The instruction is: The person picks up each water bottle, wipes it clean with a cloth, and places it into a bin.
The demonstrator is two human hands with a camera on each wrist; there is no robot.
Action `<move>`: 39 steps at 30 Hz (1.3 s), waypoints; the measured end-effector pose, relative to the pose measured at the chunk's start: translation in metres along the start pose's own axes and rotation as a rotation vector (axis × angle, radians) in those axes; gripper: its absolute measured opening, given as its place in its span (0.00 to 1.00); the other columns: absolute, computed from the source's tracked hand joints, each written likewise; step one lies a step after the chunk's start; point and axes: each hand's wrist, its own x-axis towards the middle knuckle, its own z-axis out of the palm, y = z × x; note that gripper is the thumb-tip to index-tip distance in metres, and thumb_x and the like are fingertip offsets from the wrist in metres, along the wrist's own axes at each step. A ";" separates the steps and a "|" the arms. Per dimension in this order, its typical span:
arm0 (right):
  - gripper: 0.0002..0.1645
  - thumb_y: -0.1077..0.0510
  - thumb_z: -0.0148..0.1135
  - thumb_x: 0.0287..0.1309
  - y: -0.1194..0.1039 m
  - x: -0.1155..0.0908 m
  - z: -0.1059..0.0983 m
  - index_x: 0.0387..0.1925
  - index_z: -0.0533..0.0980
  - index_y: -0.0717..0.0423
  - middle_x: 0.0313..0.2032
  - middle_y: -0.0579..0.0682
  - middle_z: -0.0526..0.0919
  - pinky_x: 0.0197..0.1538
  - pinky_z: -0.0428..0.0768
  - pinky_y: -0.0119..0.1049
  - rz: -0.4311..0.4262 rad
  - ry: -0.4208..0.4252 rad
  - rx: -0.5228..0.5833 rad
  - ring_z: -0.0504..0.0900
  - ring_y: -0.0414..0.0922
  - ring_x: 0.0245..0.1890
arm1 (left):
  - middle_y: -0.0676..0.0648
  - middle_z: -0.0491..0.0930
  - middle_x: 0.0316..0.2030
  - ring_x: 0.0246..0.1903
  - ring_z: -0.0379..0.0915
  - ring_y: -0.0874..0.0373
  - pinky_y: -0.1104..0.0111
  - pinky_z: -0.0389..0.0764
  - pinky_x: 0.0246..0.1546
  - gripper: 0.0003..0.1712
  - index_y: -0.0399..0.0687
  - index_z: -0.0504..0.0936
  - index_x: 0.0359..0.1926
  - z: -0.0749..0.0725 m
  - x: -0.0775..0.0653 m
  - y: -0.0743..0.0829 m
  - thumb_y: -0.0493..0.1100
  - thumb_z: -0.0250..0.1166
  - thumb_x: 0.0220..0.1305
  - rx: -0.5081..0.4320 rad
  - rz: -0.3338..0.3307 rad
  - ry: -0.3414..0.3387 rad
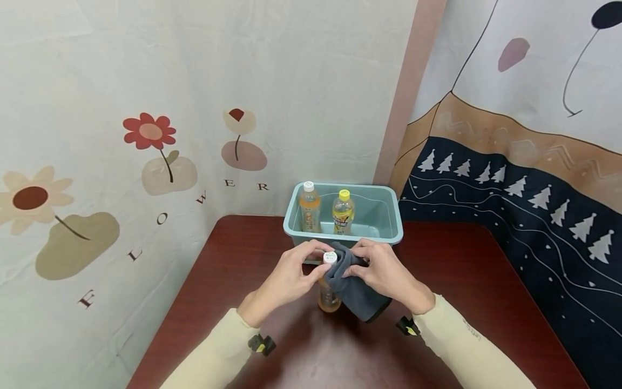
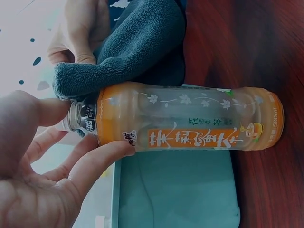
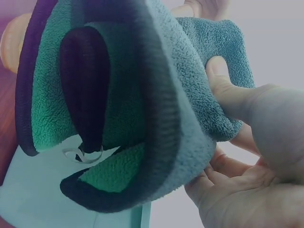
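My left hand (image 1: 293,274) grips the neck of an orange-labelled drink bottle (image 2: 190,118) with a white cap (image 1: 330,257). The bottle stands upright on the table in the head view, and its label faces the left wrist camera. Bunched in my right hand (image 1: 389,271) is a dark grey-blue towel (image 1: 362,298), pinched between thumb and fingers. The towel lies against the bottle's neck and shoulder and hangs down on the right. In the right wrist view the towel's folds (image 3: 190,71) hide most of the bottle.
Behind my hands a light-blue plastic basin (image 1: 397,229) holds an orange-labelled bottle (image 1: 310,210) with a white cap and a yellow-capped bottle (image 1: 343,214). The dark red table (image 1: 233,259) meets printed wall cloths at the back and left.
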 end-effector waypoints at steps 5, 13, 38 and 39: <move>0.17 0.59 0.88 0.65 0.004 -0.003 -0.006 0.55 0.96 0.51 0.45 0.45 0.93 0.45 0.90 0.32 0.000 0.019 -0.028 0.85 0.39 0.43 | 0.51 0.91 0.63 0.61 0.93 0.56 0.54 0.94 0.66 0.17 0.57 0.87 0.66 0.001 0.001 -0.001 0.43 0.76 0.83 -0.022 0.005 0.002; 0.17 0.60 0.88 0.64 0.010 -0.010 -0.017 0.54 0.96 0.50 0.45 0.45 0.92 0.46 0.91 0.32 0.021 0.045 -0.043 0.85 0.40 0.42 | 0.50 0.93 0.59 0.60 0.95 0.54 0.54 0.95 0.64 0.21 0.55 0.88 0.63 0.006 0.005 -0.002 0.41 0.84 0.74 -0.067 0.005 0.061; 0.29 0.58 0.89 0.64 0.009 0.001 -0.004 0.65 0.92 0.52 0.52 0.49 0.93 0.50 0.92 0.37 -0.015 0.045 -0.038 0.87 0.43 0.48 | 0.51 0.96 0.58 0.59 0.93 0.54 0.67 0.96 0.52 0.20 0.57 0.94 0.63 0.007 0.014 -0.005 0.41 0.83 0.74 -0.036 -0.060 0.084; 0.28 0.58 0.89 0.64 0.008 0.002 -0.002 0.65 0.92 0.53 0.53 0.49 0.92 0.50 0.92 0.38 -0.025 0.041 -0.042 0.87 0.43 0.49 | 0.51 0.96 0.58 0.59 0.94 0.54 0.67 0.95 0.52 0.20 0.57 0.94 0.63 0.007 0.014 -0.005 0.41 0.83 0.73 -0.025 -0.067 0.081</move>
